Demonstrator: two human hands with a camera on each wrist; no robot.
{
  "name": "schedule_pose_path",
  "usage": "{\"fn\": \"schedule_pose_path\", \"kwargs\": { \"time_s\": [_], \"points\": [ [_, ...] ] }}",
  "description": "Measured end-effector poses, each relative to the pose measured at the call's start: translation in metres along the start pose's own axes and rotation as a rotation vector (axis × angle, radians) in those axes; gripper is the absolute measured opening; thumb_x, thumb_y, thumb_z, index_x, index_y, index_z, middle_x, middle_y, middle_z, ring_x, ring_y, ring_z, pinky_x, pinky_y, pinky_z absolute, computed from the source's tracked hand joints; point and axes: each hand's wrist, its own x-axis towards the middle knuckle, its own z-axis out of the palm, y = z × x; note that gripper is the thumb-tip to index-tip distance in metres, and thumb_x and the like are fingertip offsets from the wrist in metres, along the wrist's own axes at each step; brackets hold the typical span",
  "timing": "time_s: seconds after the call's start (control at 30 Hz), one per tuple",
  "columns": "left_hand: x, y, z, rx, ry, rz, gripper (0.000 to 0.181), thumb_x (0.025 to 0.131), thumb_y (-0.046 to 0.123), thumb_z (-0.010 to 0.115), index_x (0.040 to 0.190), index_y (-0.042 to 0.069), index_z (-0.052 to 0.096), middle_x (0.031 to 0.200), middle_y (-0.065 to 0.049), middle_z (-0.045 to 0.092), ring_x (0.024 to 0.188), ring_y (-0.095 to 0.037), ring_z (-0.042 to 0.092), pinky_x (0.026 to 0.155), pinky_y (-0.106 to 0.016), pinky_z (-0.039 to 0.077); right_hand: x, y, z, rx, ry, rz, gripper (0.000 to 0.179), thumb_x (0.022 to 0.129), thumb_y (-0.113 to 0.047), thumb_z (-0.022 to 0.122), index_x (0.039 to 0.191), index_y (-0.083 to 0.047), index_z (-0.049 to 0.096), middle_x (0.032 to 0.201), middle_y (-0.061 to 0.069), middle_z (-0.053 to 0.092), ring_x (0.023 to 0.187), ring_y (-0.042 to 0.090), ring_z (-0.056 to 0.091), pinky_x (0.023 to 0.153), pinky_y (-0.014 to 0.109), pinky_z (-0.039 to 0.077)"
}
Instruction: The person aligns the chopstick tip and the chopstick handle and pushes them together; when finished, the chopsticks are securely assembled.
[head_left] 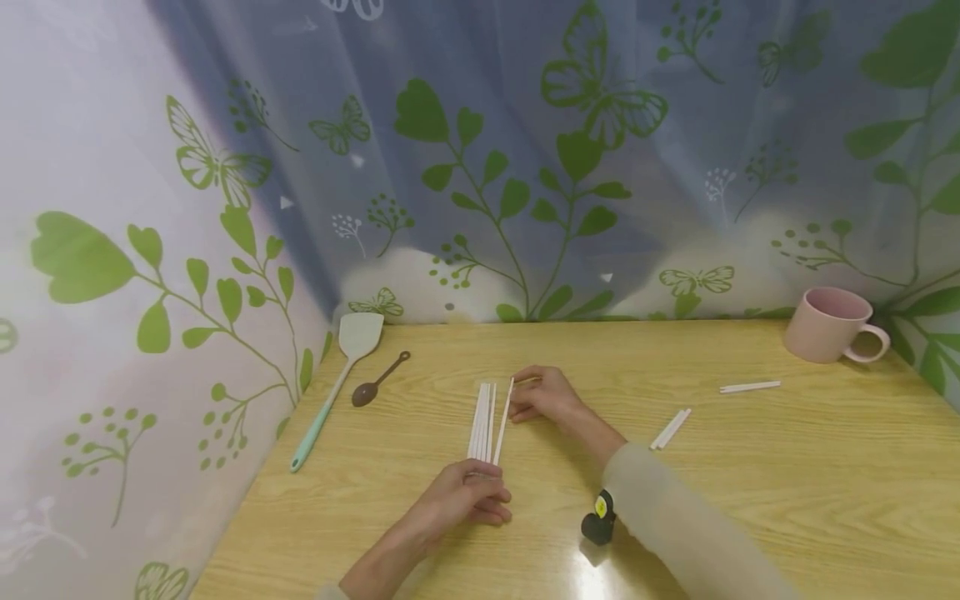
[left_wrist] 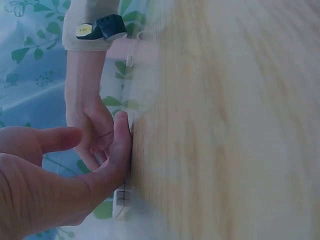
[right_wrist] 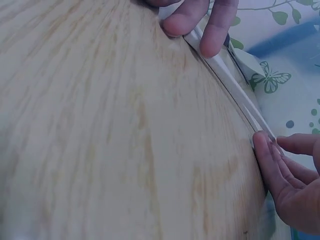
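Several thin white sticks (head_left: 480, 417) lie side by side on the wooden table, their near ends covered by my left hand (head_left: 465, 496). That hand rests at the table with its fingers fairly straight and the thumb (left_wrist: 62, 138) apart from them. At the far end of the row, my right hand (head_left: 546, 394) pinches the tip of the rightmost stick (head_left: 504, 422) between thumb and finger. This stick leans slightly away from the others, leaving a narrow gap. In the right wrist view, its length runs from the left fingers to the right fingertips.
Left of the sticks are a brown spoon (head_left: 366, 393) and a spatula (head_left: 360, 336) with a mint handle. To the right lie short white sticks (head_left: 670, 430) and another short pair (head_left: 750, 387). A pink mug (head_left: 821, 329) stands at the back right. Patterned curtain (head_left: 487, 167) borders the table.
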Motion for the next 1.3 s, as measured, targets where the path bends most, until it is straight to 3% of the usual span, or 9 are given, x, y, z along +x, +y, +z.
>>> {"fn": "schedule_pose_path", "kwargs": {
  "time_s": [0.33,0.57,0.83,1.07,1.3],
  "points": [
    [-0.001,0.002,0.002,-0.006,-0.006,-0.007,0.049,0.102,0.017,0.062,0.137,-0.014,0.047,0.112,-0.021,0.07,0.094,-0.03,0.075,0.086,-0.038,0.063,-0.002,-0.001,0.004,-0.08,-0.015,0.0,0.047,0.098,0.008,0.062,0.142,0.017,0.049,0.13,0.034,0.064,0.09,0.03,0.076,0.08,0.036,0.064],
    [0.002,0.003,0.002,0.01,0.005,-0.007,0.049,0.102,0.017,0.062,0.137,-0.014,0.048,0.112,-0.021,0.07,0.093,-0.03,0.075,0.085,-0.039,0.063,-0.003,-0.002,0.004,-0.115,-0.078,-0.029,0.036,0.103,0.0,0.058,0.136,0.015,0.056,0.128,0.033,0.066,0.092,0.03,0.075,0.081,0.037,0.064],
    [0.006,0.012,0.003,0.032,0.019,-0.003,0.052,0.101,0.019,0.063,0.14,-0.011,0.048,0.111,-0.019,0.072,0.093,-0.029,0.076,0.087,-0.04,0.062,-0.006,-0.004,0.003,-0.131,-0.121,0.003,0.035,0.103,-0.005,0.061,0.134,0.011,0.06,0.125,0.026,0.07,0.091,0.028,0.075,0.079,0.036,0.064],
    [0.02,0.027,0.008,0.031,0.014,0.056,0.047,0.103,0.016,0.058,0.138,-0.014,0.049,0.116,-0.025,0.071,0.094,-0.029,0.075,0.089,-0.041,0.062,-0.013,-0.003,-0.007,-0.15,-0.16,-0.004,0.038,0.103,-0.007,0.062,0.137,0.01,0.059,0.126,0.026,0.07,0.094,0.028,0.075,0.078,0.034,0.064],
    [0.049,0.046,0.016,0.043,0.024,0.098,0.044,0.106,0.018,0.055,0.137,-0.013,0.052,0.12,-0.027,0.068,0.098,-0.031,0.075,0.092,-0.042,0.061,-0.028,-0.007,-0.035,-0.17,-0.181,-0.07,0.043,0.105,-0.01,0.06,0.142,0.011,0.054,0.133,0.028,0.066,0.106,0.035,0.073,0.086,0.041,0.063]
  ]
}}
